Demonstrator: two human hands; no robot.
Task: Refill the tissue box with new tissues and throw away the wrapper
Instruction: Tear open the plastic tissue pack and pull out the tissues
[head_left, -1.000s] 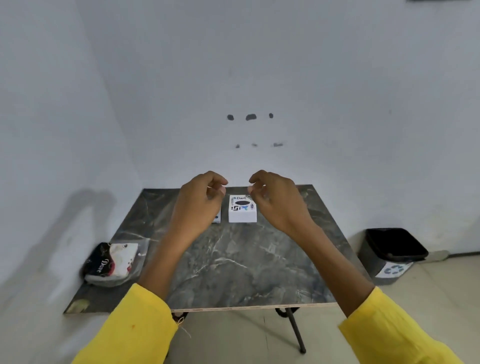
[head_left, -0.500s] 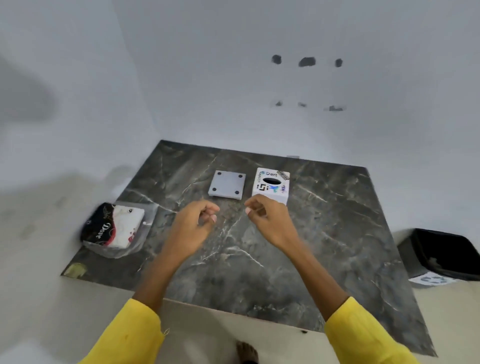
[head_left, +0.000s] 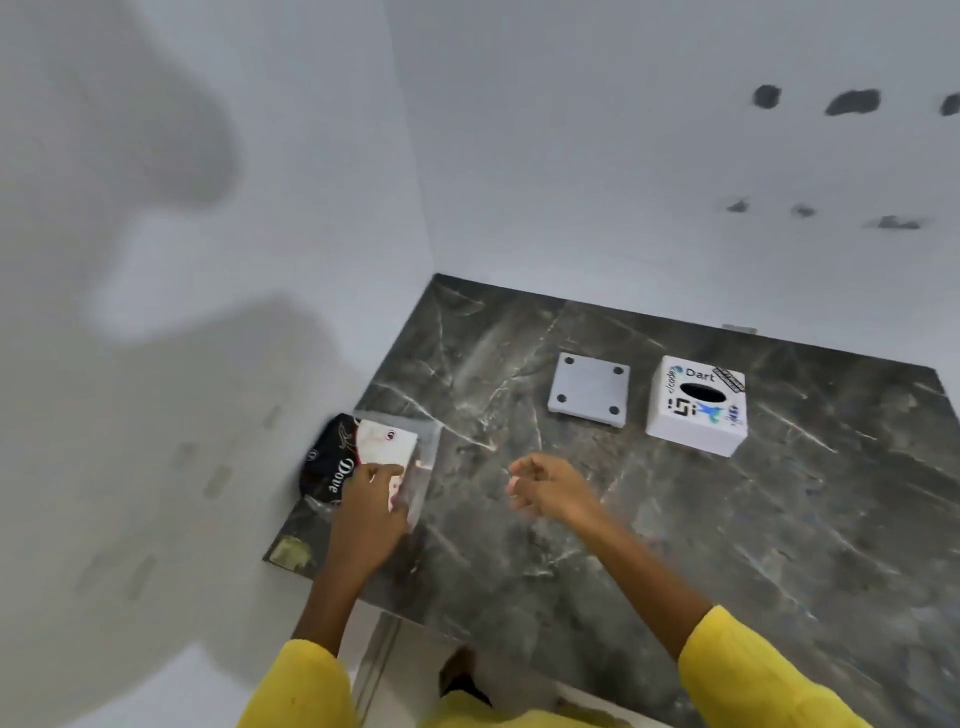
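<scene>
A wrapped tissue pack, black and white in clear plastic, lies at the left edge of the dark marble table. My left hand rests on its near right part, fingers curled over the edge and thumb on top. My right hand hovers over the table's middle, loosely curled and holding nothing. The white tissue box, with an oval slot on top, stands at the back. Its flat grey base plate lies just left of the box, apart from it.
White walls close in behind the table and along its left side. A yellowish sticker marks the near left corner. My foot shows below the table's front edge.
My view swung down and left. My left hand moved left from the table's middle onto the tissue pack. My right hand drifted left and stays empty. The bin has left the view.
</scene>
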